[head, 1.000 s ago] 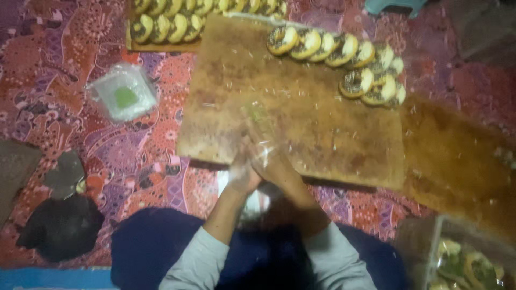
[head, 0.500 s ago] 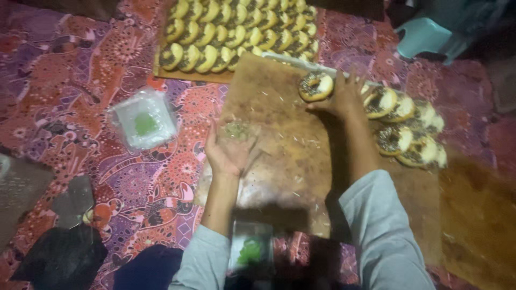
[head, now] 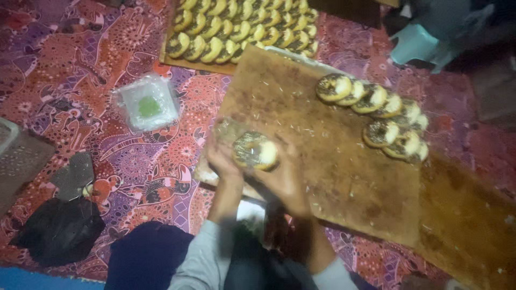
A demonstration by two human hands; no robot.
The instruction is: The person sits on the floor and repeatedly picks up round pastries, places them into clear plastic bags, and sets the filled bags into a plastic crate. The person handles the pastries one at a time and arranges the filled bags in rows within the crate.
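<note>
My right hand (head: 284, 180) holds a sprinkle-topped doughnut (head: 254, 151) over the near left corner of a wooden board (head: 333, 177). My left hand (head: 221, 157) is right beside it, holding a clear plastic bag (head: 228, 129) against the doughnut. A row of similar doughnuts (head: 376, 115) lies on the board's far right part.
A tray of many doughnuts (head: 242, 32) stands at the back. A stack of clear plastic bags with a green mark (head: 148, 104) lies on the patterned red cloth to the left. A black bag (head: 59, 231) lies near left; a pale green stool (head: 416, 45) stands far right.
My right hand took a doughnut from the row on the board and brought it back to my left hand, which holds the plastic bag.
</note>
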